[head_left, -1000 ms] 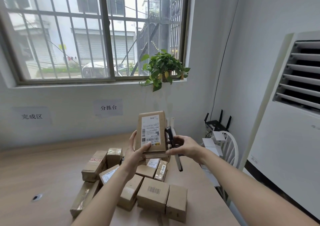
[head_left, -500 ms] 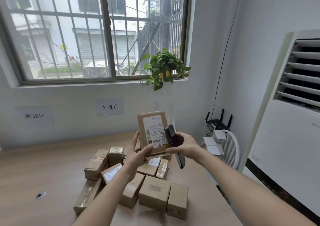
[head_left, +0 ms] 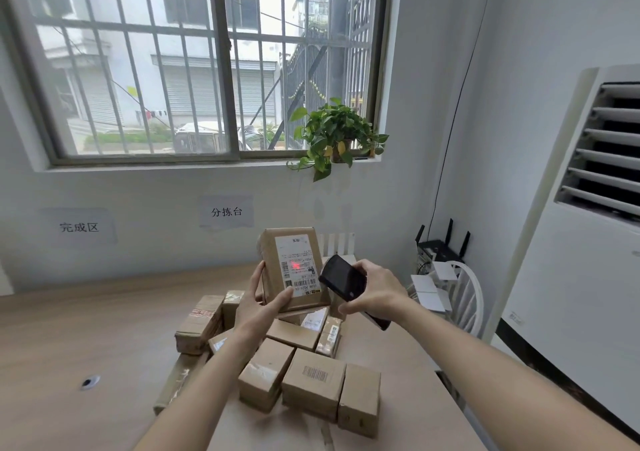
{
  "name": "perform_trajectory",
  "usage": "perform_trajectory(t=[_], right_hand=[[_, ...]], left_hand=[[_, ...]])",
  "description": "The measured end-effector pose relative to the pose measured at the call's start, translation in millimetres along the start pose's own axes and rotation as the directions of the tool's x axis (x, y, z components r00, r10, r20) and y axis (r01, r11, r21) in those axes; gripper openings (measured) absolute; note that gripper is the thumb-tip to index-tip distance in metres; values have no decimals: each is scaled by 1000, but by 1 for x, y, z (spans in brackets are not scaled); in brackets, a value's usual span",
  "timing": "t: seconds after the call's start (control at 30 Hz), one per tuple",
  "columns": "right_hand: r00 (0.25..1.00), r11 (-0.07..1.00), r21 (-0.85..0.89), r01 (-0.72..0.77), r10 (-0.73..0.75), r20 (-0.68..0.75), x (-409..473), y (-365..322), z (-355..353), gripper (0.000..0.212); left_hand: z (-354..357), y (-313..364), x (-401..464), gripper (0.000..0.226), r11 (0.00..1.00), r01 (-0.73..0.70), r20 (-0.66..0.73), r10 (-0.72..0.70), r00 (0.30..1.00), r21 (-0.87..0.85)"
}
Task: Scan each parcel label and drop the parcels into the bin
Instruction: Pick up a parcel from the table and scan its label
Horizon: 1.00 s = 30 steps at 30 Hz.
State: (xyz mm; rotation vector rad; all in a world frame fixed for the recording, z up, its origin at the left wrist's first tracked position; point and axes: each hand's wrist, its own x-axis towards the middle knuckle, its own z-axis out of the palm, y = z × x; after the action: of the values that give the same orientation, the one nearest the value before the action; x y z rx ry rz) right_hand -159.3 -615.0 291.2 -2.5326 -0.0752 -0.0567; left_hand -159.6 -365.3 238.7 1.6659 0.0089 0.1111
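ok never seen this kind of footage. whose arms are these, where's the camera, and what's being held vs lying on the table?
There is no robot here. A person wears one wide-angle camera on the head, looking forward and down, so the arms are their own. The left hand holds a brown parcel upright, label facing the camera. The right hand grips a black handheld scanner aimed at it; a red glow shows on the white label. Below, on the wooden table, lies a pile of cardboard parcels. No bin is in view. On the windowsill behind stands a potted plant.
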Motion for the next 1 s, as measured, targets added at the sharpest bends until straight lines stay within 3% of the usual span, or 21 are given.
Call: perform_trajectory(t=[0.37, 0.7, 0.87, 1.0], right_hand=[[996, 985, -148, 86, -84, 19, 6, -14, -12, 85], [989, 981, -129, 147, -143, 45, 14, -27, -7, 84], [976, 970, -123, 208, -197, 91, 18, -36, 6, 84], [949, 946, -128, 297, -278, 148, 23, -52, 31, 96]], left_hand=[[-49, 3, 6, 87, 997, 17, -171, -5, 985, 70], [-78, 0, 5, 100, 983, 41, -232, 2, 973, 178], [-80, 5, -6, 91, 993, 18, -232, 9, 973, 114], [-88, -3, -22, 80, 998, 48, -223, -37, 974, 44]])
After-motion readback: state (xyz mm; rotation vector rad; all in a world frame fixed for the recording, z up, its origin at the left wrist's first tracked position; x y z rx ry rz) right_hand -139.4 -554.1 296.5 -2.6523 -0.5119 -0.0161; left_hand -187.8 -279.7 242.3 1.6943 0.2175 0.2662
